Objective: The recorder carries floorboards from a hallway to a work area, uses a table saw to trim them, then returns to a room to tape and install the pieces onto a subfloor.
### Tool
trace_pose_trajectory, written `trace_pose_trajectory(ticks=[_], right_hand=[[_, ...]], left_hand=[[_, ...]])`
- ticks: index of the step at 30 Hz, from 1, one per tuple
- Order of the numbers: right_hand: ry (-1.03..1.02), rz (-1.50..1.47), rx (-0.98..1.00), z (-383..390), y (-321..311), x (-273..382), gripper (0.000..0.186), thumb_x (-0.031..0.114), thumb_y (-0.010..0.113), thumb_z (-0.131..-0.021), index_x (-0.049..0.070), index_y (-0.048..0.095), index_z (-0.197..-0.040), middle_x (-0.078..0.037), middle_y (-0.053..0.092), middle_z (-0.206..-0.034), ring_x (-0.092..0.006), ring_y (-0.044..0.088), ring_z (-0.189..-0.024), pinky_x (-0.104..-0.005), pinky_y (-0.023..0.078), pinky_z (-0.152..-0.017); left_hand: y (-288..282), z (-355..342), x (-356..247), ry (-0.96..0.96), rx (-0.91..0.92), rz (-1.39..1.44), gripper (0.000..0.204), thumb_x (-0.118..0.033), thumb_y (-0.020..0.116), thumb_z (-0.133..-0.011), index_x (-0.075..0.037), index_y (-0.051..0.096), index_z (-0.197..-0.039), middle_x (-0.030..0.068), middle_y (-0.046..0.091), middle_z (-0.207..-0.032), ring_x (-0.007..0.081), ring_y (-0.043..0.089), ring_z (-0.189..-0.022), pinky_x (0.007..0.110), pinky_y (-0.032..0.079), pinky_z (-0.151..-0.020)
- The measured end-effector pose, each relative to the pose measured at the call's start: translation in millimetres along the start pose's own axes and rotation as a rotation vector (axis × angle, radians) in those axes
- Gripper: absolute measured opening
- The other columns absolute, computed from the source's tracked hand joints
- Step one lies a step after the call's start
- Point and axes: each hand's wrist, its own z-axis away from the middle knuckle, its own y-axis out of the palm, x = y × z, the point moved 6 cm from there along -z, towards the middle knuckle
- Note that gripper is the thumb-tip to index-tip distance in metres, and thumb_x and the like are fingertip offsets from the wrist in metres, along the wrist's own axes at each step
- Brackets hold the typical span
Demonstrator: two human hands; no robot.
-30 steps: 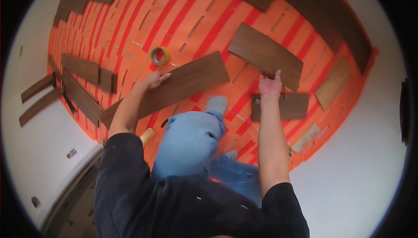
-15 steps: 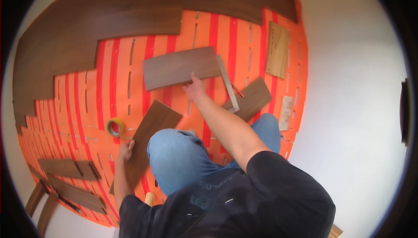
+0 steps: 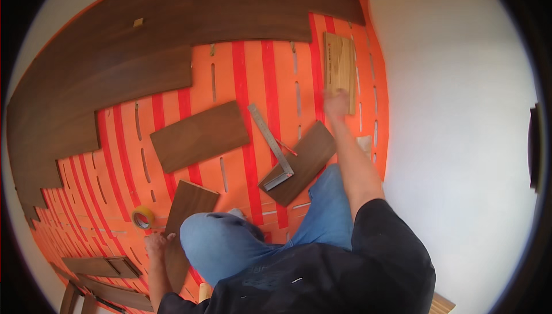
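Observation:
My left hand (image 3: pixel 156 244) is closed at the left edge of a long brown floor plank (image 3: pixel 192 199), which slants beside my bent knee. My right arm stretches far forward; its hand (image 3: pixel 337 104), smeared by motion, is over the lower end of a pale wooden board (image 3: pixel 340 55). Whether those fingers grip the board cannot be made out. A short brown plank (image 3: pixel 201 134) lies flat in front of me. Right of it, a metal try square (image 3: pixel 269 141) rests partly on another cut plank (image 3: pixel 310 161), with a red pencil (image 3: pixel 287 148) alongside.
Laid brown flooring (image 3: pixel 241 9) with a stepped edge covers the far side, a small wood block (image 3: pixel 138 22) on it. Orange underlay (image 3: pixel 221 124) with red strips spreads nearer. A yellow tape roll (image 3: pixel 142 217) stands by my left hand. Loose planks (image 3: pixel 95 266) lie lower left; a white wall (image 3: pixel 448 113) rises right.
My right hand has left the short plank and swung right to the pale board. That short plank now lies flat on the underlay. The left hand stays at its plank; the whole view has shifted.

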Motion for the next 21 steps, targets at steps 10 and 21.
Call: trace_pose_trajectory(ticks=[10,21], right_hand=[[0.3,0.081,0.402,-103.6,-2.1,-97.5,0.097,0.053,0.086,-0.076,-0.012,0.049,-0.139,-0.026,0.065,-0.129,-0.0351,0.067,-0.117,-0.0412,0.054,-0.098],[-0.064,-0.61,0.573,-27.6,-155.2,-12.4,0.042,0.016,0.069,-0.097,-0.008,0.059,-0.13,-0.016,0.07,-0.121,-0.0216,0.066,-0.107,-0.0342,0.052,-0.093]], left_hand=[[-105.6,34.1,-85.4,0.021,-0.29,0.204,0.029,-0.037,0.064,-0.095,-0.01,0.07,-0.102,0.0112,0.074,-0.101,0.0322,0.073,-0.093,0.046,0.058,-0.079],[-220.6,72.8,-166.4,0.457,-0.464,1.243,0.026,-0.026,0.067,-0.099,-0.002,0.075,-0.102,0.0167,0.075,-0.095,0.0275,0.074,-0.089,0.038,0.057,-0.077]])
